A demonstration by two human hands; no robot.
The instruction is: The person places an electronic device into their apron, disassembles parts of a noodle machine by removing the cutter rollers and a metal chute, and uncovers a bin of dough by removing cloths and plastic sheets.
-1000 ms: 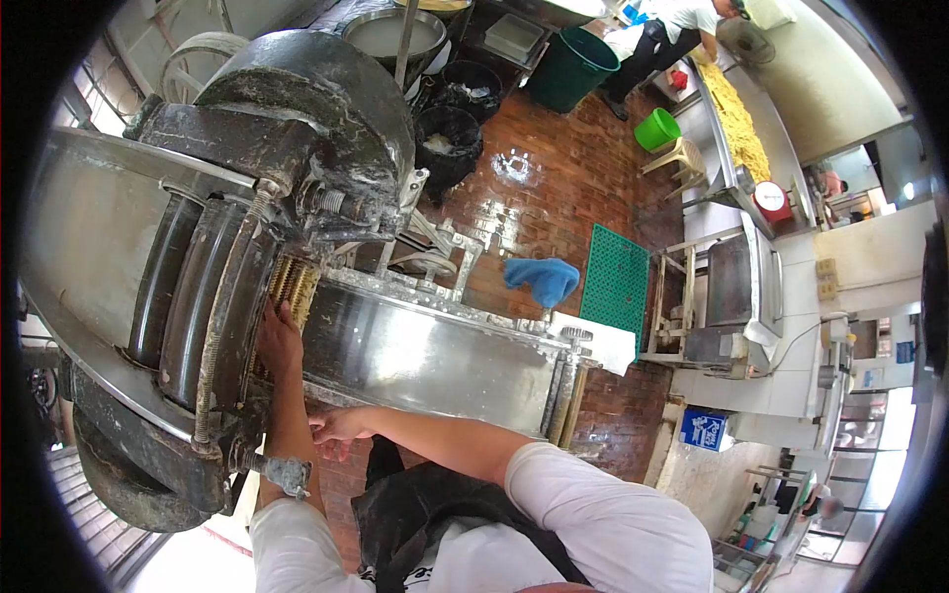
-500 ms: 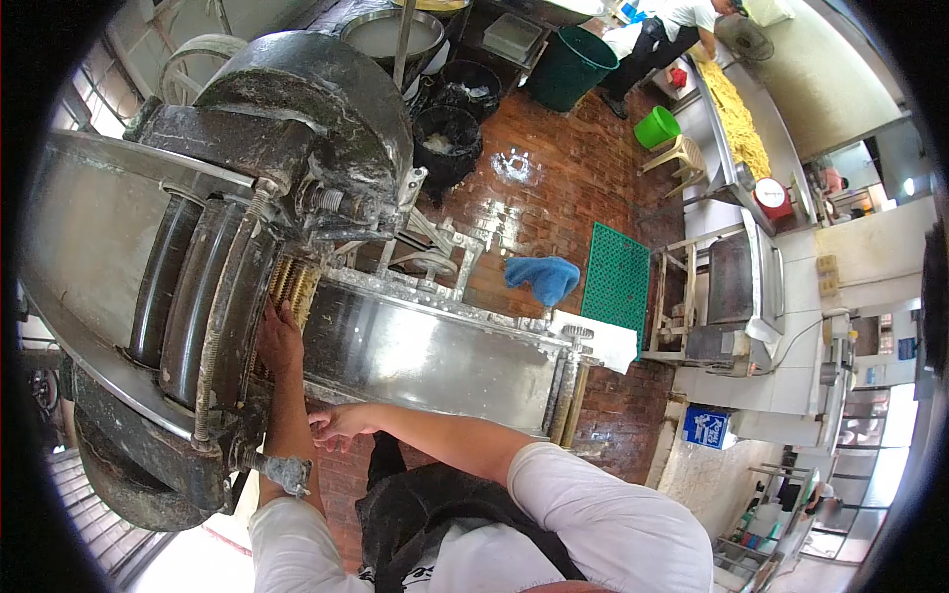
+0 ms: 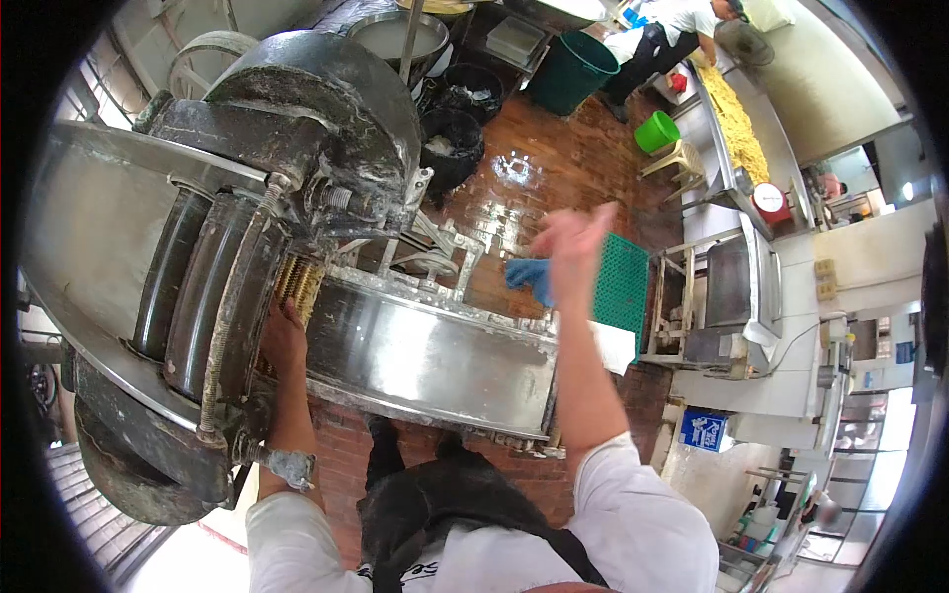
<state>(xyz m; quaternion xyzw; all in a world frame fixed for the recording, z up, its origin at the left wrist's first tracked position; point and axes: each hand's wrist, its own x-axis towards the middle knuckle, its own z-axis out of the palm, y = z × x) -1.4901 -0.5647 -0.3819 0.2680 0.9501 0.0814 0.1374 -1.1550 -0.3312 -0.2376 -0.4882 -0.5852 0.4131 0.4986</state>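
Note:
My left hand (image 3: 284, 336) is at the grooved brass roller (image 3: 299, 287) of a large roller machine. Its fingers are stretched against the grooves, and the machine's frame hides part of the hand. Dark smooth rollers (image 3: 205, 296) lie just left of it. My right hand (image 3: 575, 252), smeared by motion, is raised with its fingers apart and nothing visible in it. It partly covers a blue cloth (image 3: 531, 279) hanging by the far end of the metal conveyor bed (image 3: 435, 356). I cannot tell whether it touches the cloth.
A green mat (image 3: 621, 296) lies on the brick floor (image 3: 514, 128). Dark tubs (image 3: 452, 138) and a large green bin (image 3: 573, 74) stand beyond the machine. At the back right, a person (image 3: 672, 40) reaches over a table holding a yellow mass (image 3: 730, 124).
My right hand has swung away from beside my left forearm, up and right to the blue cloth. My left hand stays at the brass roller.

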